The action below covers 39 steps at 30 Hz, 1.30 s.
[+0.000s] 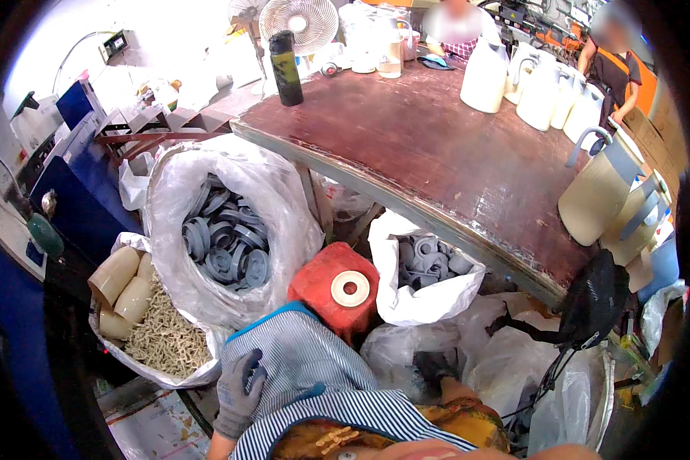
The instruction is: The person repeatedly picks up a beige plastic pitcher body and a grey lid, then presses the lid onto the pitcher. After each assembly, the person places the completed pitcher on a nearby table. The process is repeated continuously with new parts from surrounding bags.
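- The left hand (238, 391), in a grey glove, lies flat on the striped apron (307, 368) over the person's lap, at its left edge; the fingers are loosely spread and grasp nothing.
- The right hand (435, 366), in a dark glove, is partly hidden among the clear plastic bags (514, 368); whether its fingers are closed I cannot tell.
- The red jug (333, 287) with a white cap lies on its side just above the apron's top edge, cap end toward the person, long axis running away toward the table.
- It sits up and to the right of the left hand, between the two hands.
- A large sack of grey round parts (226, 241) stands just left of it, a smaller white sack of grey parts (429, 264) just right, under the table's near edge (406, 207).
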{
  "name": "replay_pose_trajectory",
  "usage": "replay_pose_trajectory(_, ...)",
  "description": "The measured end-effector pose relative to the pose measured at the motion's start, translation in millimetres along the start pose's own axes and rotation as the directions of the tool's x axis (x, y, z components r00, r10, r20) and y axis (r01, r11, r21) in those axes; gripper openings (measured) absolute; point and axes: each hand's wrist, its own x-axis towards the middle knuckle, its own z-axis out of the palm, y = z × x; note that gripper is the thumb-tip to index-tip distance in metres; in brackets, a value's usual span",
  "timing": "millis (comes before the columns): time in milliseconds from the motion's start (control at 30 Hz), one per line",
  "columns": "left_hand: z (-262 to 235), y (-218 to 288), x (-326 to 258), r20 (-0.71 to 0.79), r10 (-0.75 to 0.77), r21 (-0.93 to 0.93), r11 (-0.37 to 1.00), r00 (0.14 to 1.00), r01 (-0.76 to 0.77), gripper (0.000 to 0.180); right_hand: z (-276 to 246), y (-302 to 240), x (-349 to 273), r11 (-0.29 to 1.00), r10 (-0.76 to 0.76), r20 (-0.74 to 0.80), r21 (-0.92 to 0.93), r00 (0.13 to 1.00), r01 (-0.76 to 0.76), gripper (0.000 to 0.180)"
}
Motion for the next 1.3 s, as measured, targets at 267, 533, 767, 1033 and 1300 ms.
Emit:
replay_pose_trajectory(267,21,8,17,0.156,0.067,0.106,0.991,0.985,-0.084,0.042,8,-4,2,1.000,-0.004,0.025,-0.010,1.000,0.004,0.031)
replay_pose_trajectory(533,-1,3,2,0.069,-0.090,0.192,0.979,0.994,0.076,0.039,12,-8,2,1.000,-0.008,0.053,-0.015,0.999,0.009,0.031)
replay_pose_trajectory(767,9,8,9,0.145,-0.010,0.287,0.957,0.989,-0.033,0.042,9,-4,5,0.998,-0.042,0.071,-0.043,0.997,0.045,0.031)
replay_pose_trajectory(1033,-5,-26,4,0.084,-0.090,0.270,0.961,0.992,0.064,0.040,-9,13,6,0.998,-0.050,0.118,-0.029,0.992,0.054,0.030)
replay_pose_trajectory(1300,-21,-88,-28,-0.211,-0.069,0.302,0.944,0.975,0.132,0.042,-137,-10,-29,0.990,0.056,0.532,0.083,0.845,-0.118,0.030)
